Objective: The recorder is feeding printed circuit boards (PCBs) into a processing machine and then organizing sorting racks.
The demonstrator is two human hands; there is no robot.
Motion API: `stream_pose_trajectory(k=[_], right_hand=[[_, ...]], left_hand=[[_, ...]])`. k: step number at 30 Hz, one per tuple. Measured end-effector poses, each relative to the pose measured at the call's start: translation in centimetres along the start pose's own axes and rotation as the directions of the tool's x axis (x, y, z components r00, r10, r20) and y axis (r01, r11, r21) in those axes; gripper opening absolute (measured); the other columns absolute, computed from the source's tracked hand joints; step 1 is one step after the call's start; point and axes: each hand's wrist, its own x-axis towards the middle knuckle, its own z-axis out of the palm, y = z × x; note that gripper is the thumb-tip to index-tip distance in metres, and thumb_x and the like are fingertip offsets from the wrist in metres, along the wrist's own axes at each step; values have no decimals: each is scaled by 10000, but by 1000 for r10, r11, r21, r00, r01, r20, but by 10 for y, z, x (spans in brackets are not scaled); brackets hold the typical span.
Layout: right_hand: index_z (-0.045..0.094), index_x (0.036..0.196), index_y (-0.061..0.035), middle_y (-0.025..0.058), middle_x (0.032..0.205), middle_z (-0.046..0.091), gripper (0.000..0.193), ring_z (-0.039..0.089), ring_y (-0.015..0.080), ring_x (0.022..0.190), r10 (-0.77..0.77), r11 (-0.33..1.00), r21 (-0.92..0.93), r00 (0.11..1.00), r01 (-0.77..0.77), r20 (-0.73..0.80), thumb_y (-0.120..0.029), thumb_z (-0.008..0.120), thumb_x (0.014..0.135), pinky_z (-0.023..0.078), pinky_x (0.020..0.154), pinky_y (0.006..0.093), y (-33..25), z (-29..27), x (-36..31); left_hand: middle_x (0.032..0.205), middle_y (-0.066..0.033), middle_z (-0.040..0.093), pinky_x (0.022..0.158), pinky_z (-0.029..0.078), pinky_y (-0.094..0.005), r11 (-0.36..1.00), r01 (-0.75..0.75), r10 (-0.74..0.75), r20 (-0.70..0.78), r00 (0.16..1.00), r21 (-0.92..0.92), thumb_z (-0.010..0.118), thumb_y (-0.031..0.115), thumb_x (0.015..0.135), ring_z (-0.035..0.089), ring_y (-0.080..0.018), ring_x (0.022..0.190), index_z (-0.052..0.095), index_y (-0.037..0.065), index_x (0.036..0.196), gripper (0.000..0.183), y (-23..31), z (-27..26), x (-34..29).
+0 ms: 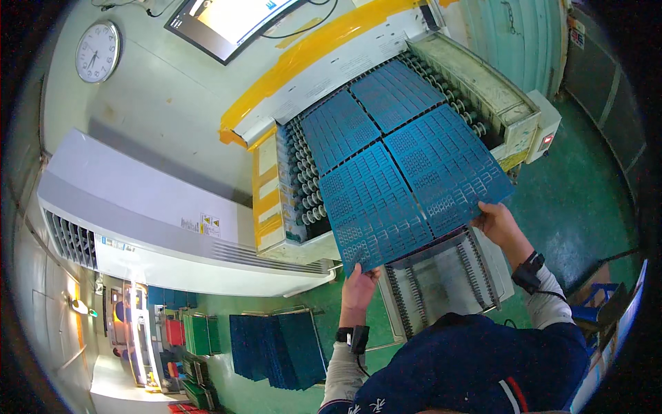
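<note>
Several blue circuit board panels lie flat on the roller conveyor (312,200) in front of me. My left hand (359,291) grips the near edge of the near left panel (369,203), thumb on top. The near outer corner of the near right panel (448,162) is pinched in my right hand (498,222). Both near panels reach out past the conveyor's front end, side by side with a narrow dark gap. Beyond them, the far left panel (338,131) and the far right panel (396,95) rest on the rollers. My fingers under the panels are hidden.
A rack (441,283) with toothed side strips stands below the panels, close to my body. More dark blue panels hang on a stand (276,348) at lower left. A large white air conditioner (158,214) flanks the conveyor's left; a screen (227,27) hangs above.
</note>
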Motion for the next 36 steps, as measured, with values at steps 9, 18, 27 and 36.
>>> stream_pose_trajectory(k=[9, 18, 27, 36], right_hand=[[568, 1068, -32, 86, 954, 650, 206, 649, 226, 778, -5, 1000, -24, 1000, 4, -7, -121, 561, 882, 552, 637, 391, -3, 4, 6], [573, 1061, -38, 85, 941, 645, 204, 638, 224, 800, -4, 1000, -26, 1000, 4, -13, -141, 569, 885, 547, 677, 382, -6, 13, 11], [561, 1090, -51, 81, 960, 645, 215, 642, 228, 830, -20, 1000, -15, 1000, 20, 16, -144, 555, 896, 546, 682, 385, -5, 10, 25], [532, 1123, -60, 84, 983, 643, 240, 647, 237, 830, -19, 1000, 15, 1000, 19, 19, -115, 551, 890, 558, 681, 392, -7, 19, 32]], left_hand=[[1065, -125, 624, 814, 523, -367, 999, 18, -17, 18, 1000, -29, 525, 219, 948, 614, -246, 935, 506, 48, 1196, 302, 4, 1, 8], [1074, -107, 628, 832, 515, -389, 1000, 7, -7, -14, 1000, -13, 540, 229, 940, 619, -245, 929, 524, 67, 1171, 283, 7, 1, 14], [1080, -104, 627, 833, 515, -384, 1000, 16, -16, -26, 1000, -22, 522, 216, 949, 618, -245, 929, 528, 72, 1167, 261, 10, 2, 21], [1078, -107, 629, 847, 512, -391, 998, 6, -7, -24, 1000, -58, 511, 219, 954, 616, -256, 967, 525, 68, 1172, 265, 9, -5, 28]])
